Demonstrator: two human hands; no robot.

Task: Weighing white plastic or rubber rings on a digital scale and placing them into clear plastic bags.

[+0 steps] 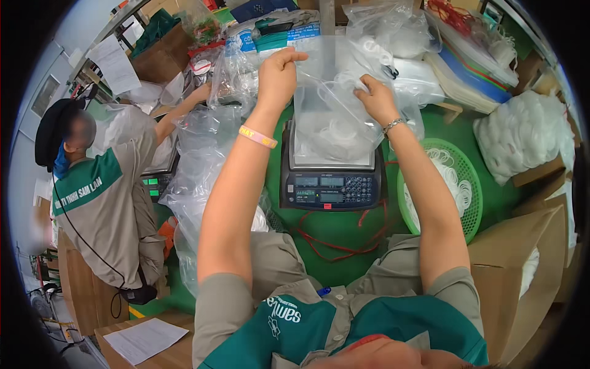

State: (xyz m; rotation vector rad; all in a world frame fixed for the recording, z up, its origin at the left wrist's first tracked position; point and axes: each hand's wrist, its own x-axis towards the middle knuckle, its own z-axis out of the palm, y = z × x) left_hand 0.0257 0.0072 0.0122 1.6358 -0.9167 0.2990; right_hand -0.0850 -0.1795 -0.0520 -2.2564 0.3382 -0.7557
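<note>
A clear plastic bag [344,114] with white rings in its lower part rests on the pan of a black digital counting scale [330,187]. My left hand [278,79] is closed at the bag's upper left side, index finger pointing right. On the other side, my right hand [377,101] is closed on the bag's upper right edge, thumb and index finger toward the film. The bag's top stands up between both hands. Right of the scale, a green plastic basket [472,209] holds many white rings [453,178].
Clear plastic bags [206,160] lie in a heap left of the scale. A co-worker [110,203] sits at the left, one arm reaching over the table. Filled white bags [522,135] and an open cardboard box [510,277] are at the right. A red cord [335,251] lies before the scale.
</note>
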